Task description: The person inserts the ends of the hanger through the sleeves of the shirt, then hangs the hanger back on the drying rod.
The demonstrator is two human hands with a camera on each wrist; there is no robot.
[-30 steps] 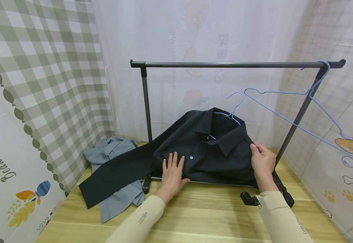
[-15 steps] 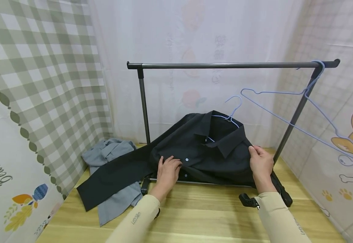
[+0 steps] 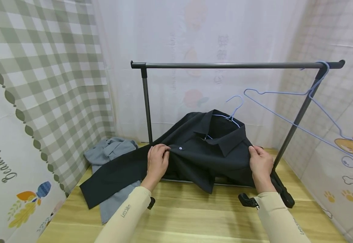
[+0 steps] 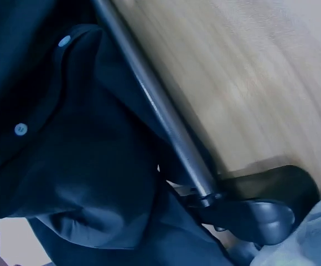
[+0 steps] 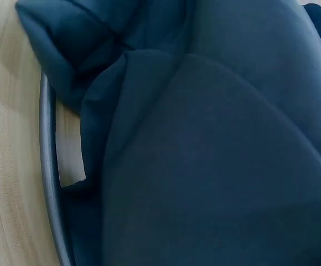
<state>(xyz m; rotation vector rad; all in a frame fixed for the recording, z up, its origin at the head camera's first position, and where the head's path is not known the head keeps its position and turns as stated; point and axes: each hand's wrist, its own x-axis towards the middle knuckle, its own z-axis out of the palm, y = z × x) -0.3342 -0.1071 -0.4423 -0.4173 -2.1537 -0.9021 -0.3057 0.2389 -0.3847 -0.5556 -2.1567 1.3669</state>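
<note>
Left hand (image 3: 157, 160) is pinching the black shirt (image 3: 200, 155) near a button, fingers curled; right hand (image 3: 260, 163) is gripping its other side, also curled. Shirt's lying below the rack's top bar (image 3: 237, 65), blue hanger (image 3: 232, 116) poking out the collar, sleeve draping over grey cloth (image 3: 112, 147).

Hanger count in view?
2: one blue hanger on the rail at right, a second hanger in the black shirt, partly covered. More may be hidden.
</note>
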